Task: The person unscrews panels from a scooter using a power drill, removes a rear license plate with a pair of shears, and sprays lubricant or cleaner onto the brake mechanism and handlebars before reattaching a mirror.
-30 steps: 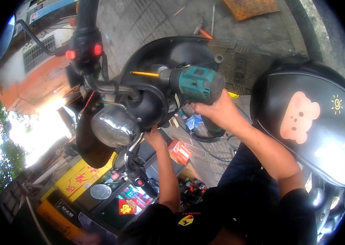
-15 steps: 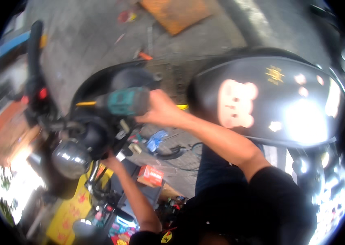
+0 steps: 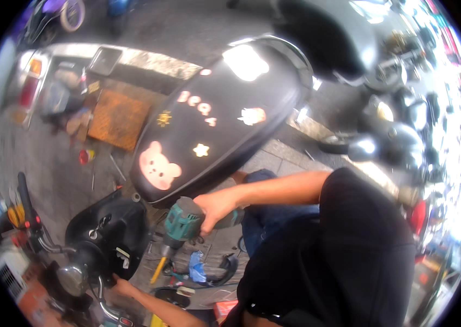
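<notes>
Head view shows the right hand [image 3: 217, 207] a little below the middle of the frame, its fingers wrapped around the handle of a teal power drill [image 3: 182, 220]. A long yellow bit [image 3: 158, 270] sticks out of the drill and points down and slightly left, well apart from the front panel [image 3: 105, 234] of a black scooter. At the lower left, the left hand [image 3: 123, 287] reaches to the underside of the scooter's front, close to the round chrome headlight [image 3: 72, 279]; its fingertips are hidden, so whether it grips anything there cannot be told. A handlebar grip [image 3: 24, 191] rises at the left. Just above the drill, the scooter's black seat [image 3: 225, 141] slants across the centre, with a pink bear sticker [image 3: 158, 166] near its lower end. Blue cloth [image 3: 197, 267] lies to the right of the bit, and a rusty orange board [image 3: 120, 120] rests on the pavement at the upper left.
</notes>
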Motion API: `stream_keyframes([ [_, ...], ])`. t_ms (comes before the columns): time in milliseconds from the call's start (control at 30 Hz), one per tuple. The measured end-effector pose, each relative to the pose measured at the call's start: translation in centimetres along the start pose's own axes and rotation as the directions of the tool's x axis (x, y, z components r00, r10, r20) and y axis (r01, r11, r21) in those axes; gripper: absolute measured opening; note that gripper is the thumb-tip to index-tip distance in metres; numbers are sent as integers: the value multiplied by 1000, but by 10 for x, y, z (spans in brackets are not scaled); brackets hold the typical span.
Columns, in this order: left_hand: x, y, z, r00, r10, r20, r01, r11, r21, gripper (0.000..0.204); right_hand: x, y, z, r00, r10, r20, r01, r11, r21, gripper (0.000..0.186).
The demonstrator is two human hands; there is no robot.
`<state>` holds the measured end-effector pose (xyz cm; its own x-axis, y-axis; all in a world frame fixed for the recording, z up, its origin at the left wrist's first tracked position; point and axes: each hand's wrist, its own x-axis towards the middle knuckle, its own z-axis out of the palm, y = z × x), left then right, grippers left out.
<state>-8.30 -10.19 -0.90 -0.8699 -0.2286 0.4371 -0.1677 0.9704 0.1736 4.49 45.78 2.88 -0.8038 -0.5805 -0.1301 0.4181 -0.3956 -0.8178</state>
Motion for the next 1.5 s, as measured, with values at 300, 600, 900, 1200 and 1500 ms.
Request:
stream_keyframes([
  [300,-71,75,2,823,-443,355,558,743,-369,59,-292,19,43,745,144,-651,-491,780,-389,36],
  [600,-248,486,-84,643,267,718,683,224,-695,46,-507,65,-24,34,28,-999,-323,946,16,36],
  [900,-234,845,-98,860,369,353,333,118,-935,45,-720,34,-161,-336,49,-941,-320,933,163,43],
  [1200,-164,904,24,733,17,680,573,523,-631,59,-787,-123,-332,-44,-135,-990,-211,970,-123,36],
  [1500,-157,848,-31,737,148,660,229,864,-449,66,-806,-202,-529,47,-289,-956,-450,848,-278,40],
])
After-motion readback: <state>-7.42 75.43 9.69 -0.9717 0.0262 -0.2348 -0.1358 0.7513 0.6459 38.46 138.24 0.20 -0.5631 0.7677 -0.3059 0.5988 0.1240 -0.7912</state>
